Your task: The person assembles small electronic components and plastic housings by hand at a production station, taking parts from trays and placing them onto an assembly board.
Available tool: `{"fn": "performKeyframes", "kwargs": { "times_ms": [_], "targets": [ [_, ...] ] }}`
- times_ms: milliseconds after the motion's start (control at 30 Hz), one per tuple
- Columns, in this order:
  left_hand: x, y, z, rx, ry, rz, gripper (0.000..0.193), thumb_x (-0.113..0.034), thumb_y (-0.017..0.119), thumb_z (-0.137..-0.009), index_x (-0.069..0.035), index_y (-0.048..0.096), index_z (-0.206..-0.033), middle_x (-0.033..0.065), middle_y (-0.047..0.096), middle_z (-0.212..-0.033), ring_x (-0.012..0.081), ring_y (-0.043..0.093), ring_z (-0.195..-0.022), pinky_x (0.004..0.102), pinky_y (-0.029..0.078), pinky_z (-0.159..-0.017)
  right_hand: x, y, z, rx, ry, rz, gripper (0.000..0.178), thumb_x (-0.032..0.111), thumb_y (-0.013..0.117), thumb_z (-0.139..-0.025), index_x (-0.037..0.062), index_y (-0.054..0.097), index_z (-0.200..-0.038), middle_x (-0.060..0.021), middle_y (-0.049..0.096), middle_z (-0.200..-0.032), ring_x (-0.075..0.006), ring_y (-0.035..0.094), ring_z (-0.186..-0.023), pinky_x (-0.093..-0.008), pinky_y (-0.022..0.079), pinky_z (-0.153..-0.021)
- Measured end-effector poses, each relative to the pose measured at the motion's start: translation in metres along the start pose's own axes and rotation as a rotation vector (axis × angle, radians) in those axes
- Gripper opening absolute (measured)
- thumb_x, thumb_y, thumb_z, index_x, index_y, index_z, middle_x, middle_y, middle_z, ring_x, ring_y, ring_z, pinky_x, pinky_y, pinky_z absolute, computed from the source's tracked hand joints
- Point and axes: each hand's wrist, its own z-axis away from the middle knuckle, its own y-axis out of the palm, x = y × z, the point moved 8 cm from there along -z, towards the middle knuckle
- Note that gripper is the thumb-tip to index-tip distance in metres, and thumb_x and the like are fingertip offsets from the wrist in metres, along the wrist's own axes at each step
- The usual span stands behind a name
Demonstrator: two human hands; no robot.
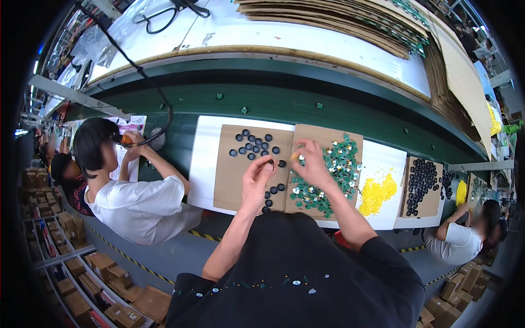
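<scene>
Between the thumb and fingers of my left hand (pixel 256 179) is a small round black cap (pixel 270 163). My right hand (pixel 310 163) is just to its right, fingers bent together above the cardboard; a little yellow shows at its fingertips, too small to name. Loose black caps (pixel 257 148) lie spread over the left cardboard sheet (pixel 232 183), with several more below my left hand. Under and beside my right hand, a heap of small green pieces (pixel 343 158), some with white or yellowish parts, covers much of the right cardboard sheet (pixel 322 134).
Right of the sheets are a pile of small yellow pieces (pixel 377 194) and a board of black caps (pixel 422 186). A green conveyor belt (pixel 273 104) carries a few green pieces beyond. Co-workers sit left (pixel 136 202) and right (pixel 459 240). A cable (pixel 131 63) hangs at left.
</scene>
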Motion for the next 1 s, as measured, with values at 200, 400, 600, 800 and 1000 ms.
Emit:
{"fn": "performKeyframes", "kwargs": {
  "times_ms": [200, 400, 600, 800, 1000],
  "targets": [
    [0.012, 0.013, -0.002, 0.049, -0.006, -0.03, 0.029, -0.011, 0.06, -0.099, 0.002, 0.059, -0.125, 0.0147, 0.065, -0.113, 0.021, 0.064, -0.104, 0.0336, 0.053, -0.097, 0.084, -0.038, 0.008, -0.06, -0.146, 0.115, 0.012, 0.013, 0.067, -0.075, 0.0061, 0.064, -0.085, -0.0117, 0.054, -0.128, -0.032, 0.046, -0.117, -0.0468, 0.036, -0.099],
    [0.011, 0.019, 0.007, -0.001, 0.033, -0.167, 0.03, -0.013, 0.06, -0.099, 0.002, 0.059, -0.125, 0.0138, 0.065, -0.115, 0.0193, 0.064, -0.101, 0.0304, 0.053, -0.096, 0.1, -0.048, 0.01, -0.184, -0.199, 0.302, 0.012, 0.011, 0.069, -0.074, 0.0059, 0.062, -0.083, -0.0114, 0.055, -0.126, -0.0323, 0.047, -0.115, -0.0478, 0.035, -0.098],
    [0.001, 0.016, 0.015, -0.052, 0.026, -0.272, 0.03, -0.012, 0.059, -0.1, 0.003, 0.058, -0.126, 0.0144, 0.062, -0.116, 0.0194, 0.063, -0.101, 0.0306, 0.053, -0.095, 0.106, -0.042, 0.013, -0.257, -0.195, 0.33, 0.01, 0.012, 0.068, -0.076, 0.005, 0.065, -0.083, -0.012, 0.056, -0.126, -0.0319, 0.048, -0.115, -0.0495, 0.036, -0.098],
    [0.001, 0.017, 0.015, -0.117, -0.012, -0.154, 0.03, -0.011, 0.057, -0.1, 0.006, 0.057, -0.125, 0.0165, 0.061, -0.116, 0.0206, 0.062, -0.103, 0.0312, 0.053, -0.096, 0.099, -0.032, 0.027, -0.337, -0.147, 0.232, 0.011, 0.009, 0.07, -0.077, 0.0057, 0.066, -0.087, -0.0099, 0.057, -0.123, -0.0309, 0.05, -0.112, -0.0461, 0.036, -0.097],
    [0.008, 0.013, 0.014, -0.094, 0.005, -0.055, 0.03, -0.009, 0.057, -0.1, 0.007, 0.055, -0.125, 0.0178, 0.06, -0.115, 0.0213, 0.062, -0.102, 0.0317, 0.054, -0.096, 0.082, -0.036, 0.031, -0.389, 0.019, 0.059, 0.011, 0.009, 0.07, -0.078, 0.0064, 0.067, -0.088, -0.0079, 0.059, -0.118, -0.03, 0.052, -0.11, -0.0447, 0.037, -0.096]
  ]
}}
